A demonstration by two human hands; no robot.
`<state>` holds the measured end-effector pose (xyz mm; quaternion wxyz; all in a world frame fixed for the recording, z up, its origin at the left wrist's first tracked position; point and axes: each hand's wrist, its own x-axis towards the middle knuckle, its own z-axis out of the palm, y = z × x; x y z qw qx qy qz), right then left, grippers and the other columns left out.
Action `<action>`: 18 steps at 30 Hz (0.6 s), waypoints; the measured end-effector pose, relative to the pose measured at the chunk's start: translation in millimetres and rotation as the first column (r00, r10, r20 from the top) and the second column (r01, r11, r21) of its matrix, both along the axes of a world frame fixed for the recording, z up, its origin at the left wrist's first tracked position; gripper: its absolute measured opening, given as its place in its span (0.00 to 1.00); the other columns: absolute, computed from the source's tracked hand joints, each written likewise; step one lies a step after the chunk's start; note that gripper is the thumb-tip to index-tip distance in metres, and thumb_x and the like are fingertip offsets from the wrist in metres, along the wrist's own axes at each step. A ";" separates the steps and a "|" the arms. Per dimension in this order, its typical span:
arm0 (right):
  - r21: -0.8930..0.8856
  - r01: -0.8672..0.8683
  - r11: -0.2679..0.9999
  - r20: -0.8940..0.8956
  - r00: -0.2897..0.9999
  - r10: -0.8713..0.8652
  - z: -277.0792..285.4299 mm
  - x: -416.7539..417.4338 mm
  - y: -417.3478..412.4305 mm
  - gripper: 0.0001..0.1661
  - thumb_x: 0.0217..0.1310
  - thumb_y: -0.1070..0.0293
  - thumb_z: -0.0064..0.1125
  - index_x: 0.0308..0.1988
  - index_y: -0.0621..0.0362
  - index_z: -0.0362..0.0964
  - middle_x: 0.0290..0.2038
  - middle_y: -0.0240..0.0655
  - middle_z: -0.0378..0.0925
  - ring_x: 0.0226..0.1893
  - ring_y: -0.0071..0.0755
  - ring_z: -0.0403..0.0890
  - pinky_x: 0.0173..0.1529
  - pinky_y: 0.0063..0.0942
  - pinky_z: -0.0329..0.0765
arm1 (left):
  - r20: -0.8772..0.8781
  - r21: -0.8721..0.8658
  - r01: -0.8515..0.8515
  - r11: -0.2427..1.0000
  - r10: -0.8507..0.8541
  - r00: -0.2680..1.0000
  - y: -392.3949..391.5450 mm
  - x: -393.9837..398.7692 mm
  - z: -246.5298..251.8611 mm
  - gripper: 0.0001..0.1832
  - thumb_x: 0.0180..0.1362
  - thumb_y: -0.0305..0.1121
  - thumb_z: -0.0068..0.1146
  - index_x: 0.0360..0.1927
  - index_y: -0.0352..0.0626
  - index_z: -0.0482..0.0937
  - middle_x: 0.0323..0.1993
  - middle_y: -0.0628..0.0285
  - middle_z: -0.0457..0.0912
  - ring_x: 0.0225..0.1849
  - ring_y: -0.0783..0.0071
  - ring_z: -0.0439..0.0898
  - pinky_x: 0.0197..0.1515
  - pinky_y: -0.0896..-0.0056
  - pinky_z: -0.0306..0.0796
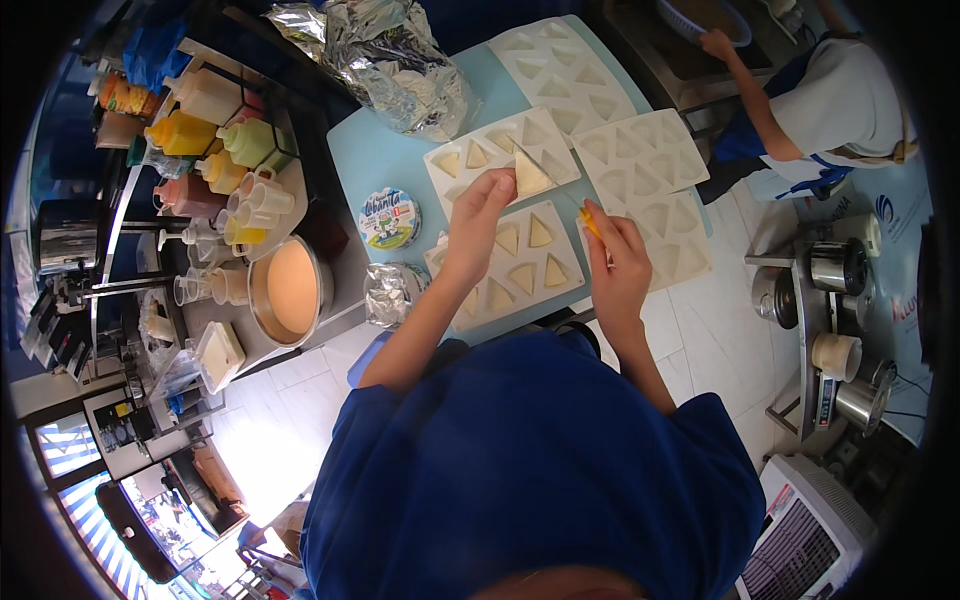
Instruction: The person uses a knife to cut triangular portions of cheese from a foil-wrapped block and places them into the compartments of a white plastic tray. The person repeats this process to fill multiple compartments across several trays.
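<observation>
White moulds with triangular cavities lie on a light-blue table. Over the middle mould [442, 163], my left hand [484, 214] holds a pale triangular piece [531, 176], apparently dough or pastry, with its tip towards the far side. My right hand [619, 259] grips a yellow-handled tool [590, 223], whose thin end points at the piece; its exact kind is hard to tell. The nearer mould [577, 281] has pale triangular pieces in its cavities. More moulds [570, 71] [641, 150] [679, 240] lie behind and to the right.
Crumpled foil [409, 75], a round labelled tub [390, 217] and a foil-topped container [394, 292] stand on the table's left. Further left are a metal pot of orange liquid [292, 291] and squeeze bottles [180, 133]. A co-worker [832, 105] holds a basket [712, 19] at the upper right.
</observation>
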<state>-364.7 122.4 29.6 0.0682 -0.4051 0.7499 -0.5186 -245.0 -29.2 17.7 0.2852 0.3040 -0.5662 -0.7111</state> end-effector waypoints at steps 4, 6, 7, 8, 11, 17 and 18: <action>0.012 0.040 0.999 -0.149 0.988 -0.038 -4.4 -2.2 -1.2 0.19 0.59 0.76 0.60 0.51 0.53 0.78 0.33 0.34 0.73 0.30 0.33 0.75 0.34 0.25 0.71 | -0.051 0.080 -0.039 0.996 0.043 0.998 3.7 -5.8 5.4 0.15 0.66 0.37 0.55 0.47 0.35 0.77 0.42 0.65 0.81 0.45 0.79 0.76 0.53 0.75 0.67; 0.023 0.061 0.998 -0.238 0.970 -0.054 -4.1 -2.2 -2.3 0.19 0.59 0.76 0.60 0.52 0.52 0.78 0.33 0.34 0.73 0.31 0.34 0.75 0.35 0.26 0.72 | -0.036 0.113 -0.056 0.992 0.061 0.998 1.7 -7.8 4.5 0.14 0.65 0.36 0.57 0.46 0.35 0.78 0.41 0.65 0.82 0.44 0.79 0.77 0.52 0.76 0.67; 0.027 0.071 0.997 -0.282 0.958 -0.061 -4.3 -2.4 -2.9 0.20 0.59 0.76 0.59 0.52 0.52 0.77 0.33 0.33 0.73 0.31 0.34 0.75 0.35 0.27 0.73 | -0.019 0.111 -0.069 0.991 0.072 0.997 1.0 -8.3 3.8 0.14 0.65 0.36 0.57 0.45 0.35 0.78 0.41 0.65 0.82 0.43 0.79 0.77 0.52 0.76 0.68; 0.042 0.098 0.994 -0.289 0.954 -0.082 -5.6 -4.0 -3.0 0.20 0.60 0.75 0.59 0.52 0.52 0.77 0.34 0.33 0.74 0.32 0.35 0.76 0.36 0.27 0.73 | -0.003 0.109 -0.082 0.991 0.083 0.997 0.1 -8.4 2.7 0.13 0.65 0.36 0.57 0.45 0.35 0.78 0.41 0.65 0.82 0.43 0.80 0.77 0.51 0.77 0.68; 0.083 0.163 0.983 -0.287 0.949 -0.133 -10.0 -14.4 -1.4 0.19 0.61 0.75 0.58 0.52 0.52 0.77 0.36 0.34 0.75 0.34 0.36 0.77 0.39 0.28 0.74 | 0.024 0.085 -0.096 0.992 0.094 0.995 -6.3 -8.3 -3.5 0.13 0.64 0.35 0.59 0.45 0.36 0.78 0.39 0.64 0.83 0.41 0.80 0.78 0.47 0.78 0.69; 0.110 0.188 0.976 -0.188 0.968 -0.165 -13.9 -30.1 7.2 0.16 0.63 0.74 0.56 0.51 0.53 0.77 0.37 0.35 0.78 0.33 0.34 0.79 0.36 0.24 0.73 | 0.181 -0.163 -0.147 0.975 0.176 0.968 -37.1 -18.2 -41.8 0.12 0.60 0.33 0.62 0.45 0.40 0.78 0.33 0.65 0.85 0.36 0.79 0.81 0.39 0.78 0.70; 0.130 0.179 0.975 -0.134 0.978 -0.162 -10.2 -30.1 9.0 0.16 0.63 0.74 0.56 0.51 0.54 0.77 0.38 0.36 0.78 0.36 0.36 0.79 0.39 0.25 0.74 | 0.182 -0.206 -0.155 0.966 0.193 0.964 -41.0 -23.1 -47.8 0.11 0.60 0.32 0.62 0.44 0.41 0.78 0.32 0.65 0.85 0.35 0.79 0.81 0.38 0.77 0.70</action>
